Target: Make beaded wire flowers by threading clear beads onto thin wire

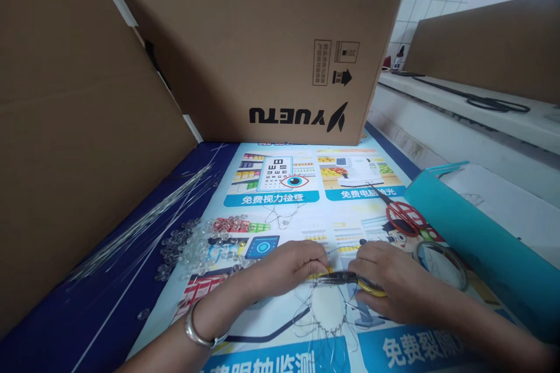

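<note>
My right hand (385,274) is closed around pliers (336,277) with dark jaws and a yellow handle, the jaws pointing left. My left hand (301,262), with a metal bangle on the wrist, pinches thin wire at the jaw tips. Just below the pliers lies a wire piece (328,309), an oval ring around a pale centre with wire loops sticking out all round. Its top edge is partly hidden by the pliers and fingers. A thin wire also arcs between my two hands.
Clear beads (192,245) are heaped at left, beside a bundle of straight wires (144,221). A bent wire shape (284,215) lies farther back. Red-handled scissors (402,215), a wire coil (441,265) and a teal folder (476,245) are at right. Cardboard walls (262,41) stand behind and left.
</note>
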Tool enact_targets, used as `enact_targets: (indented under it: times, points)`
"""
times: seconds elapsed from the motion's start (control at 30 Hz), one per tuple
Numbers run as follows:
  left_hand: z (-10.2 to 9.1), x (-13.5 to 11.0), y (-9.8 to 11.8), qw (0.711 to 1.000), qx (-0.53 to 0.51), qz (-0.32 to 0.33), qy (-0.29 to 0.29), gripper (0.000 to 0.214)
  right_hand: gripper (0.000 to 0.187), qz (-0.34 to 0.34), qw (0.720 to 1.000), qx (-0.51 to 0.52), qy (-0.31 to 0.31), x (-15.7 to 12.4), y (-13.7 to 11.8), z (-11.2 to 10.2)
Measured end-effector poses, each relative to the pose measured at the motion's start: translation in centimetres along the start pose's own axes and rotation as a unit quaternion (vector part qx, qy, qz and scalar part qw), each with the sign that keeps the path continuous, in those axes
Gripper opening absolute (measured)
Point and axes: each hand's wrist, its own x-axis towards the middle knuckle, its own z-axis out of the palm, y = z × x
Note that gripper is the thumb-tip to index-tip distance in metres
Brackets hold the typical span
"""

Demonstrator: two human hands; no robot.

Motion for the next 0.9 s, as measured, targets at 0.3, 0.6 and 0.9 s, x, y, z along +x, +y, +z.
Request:
enact_targets:
  times: [0.3, 0.6, 0.9]
  points:
    - [0.22, -0.04, -0.32, 1.000, 0.006, 0.010, 0.002, 0.023, 0.027, -0.007, 1.000, 0.022, 0.002, 0.30, 0.67, 0.76]
    - [0.21, 0.01, -0.24, 1.000, 0.007, 0.015, 0.000, 0.023, 0.027, -0.003, 0.999, 0.042, -0.011, 0.49, 0.82, 0.60]
    - [0.53, -0.02, -0.39, 0.999, 0.008, 0.037, 0.000, 0.025, 0.021, -0.021, 0.999, 0.030, -0.006, 0.58, 0.57, 0.68]
